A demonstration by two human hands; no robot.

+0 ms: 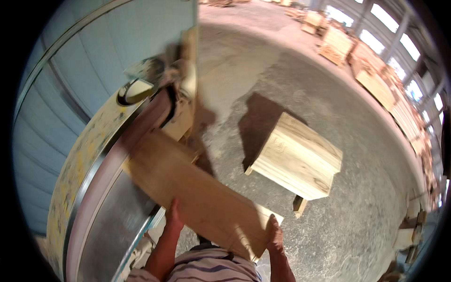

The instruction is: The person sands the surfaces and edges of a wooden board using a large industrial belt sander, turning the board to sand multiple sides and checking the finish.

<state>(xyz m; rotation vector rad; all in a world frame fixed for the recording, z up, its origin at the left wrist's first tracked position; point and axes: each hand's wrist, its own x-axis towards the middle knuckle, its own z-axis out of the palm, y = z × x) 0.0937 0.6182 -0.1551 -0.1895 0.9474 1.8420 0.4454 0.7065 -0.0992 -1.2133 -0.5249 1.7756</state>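
A long wooden board (202,199) slants across the front of my body, its far end against the reddish-brown belt of a belt sander (96,202). With its fingers closed at the near left edge of the board, my left hand (174,218) grips it partway along. My right hand (275,235) grasps the right end, thumb on top and fingers out of sight beneath. Whether the far end presses on the belt or only sits beside it is blurred. The sander's grey metal table (117,221) lies left of the board.
A stack of pale boards (296,157) stands on wooden supports on the concrete floor (357,207), right of me. Blue-grey metal panels (112,51) rise behind the sander. Stacked timber (376,84) lines the far right, below the windows.
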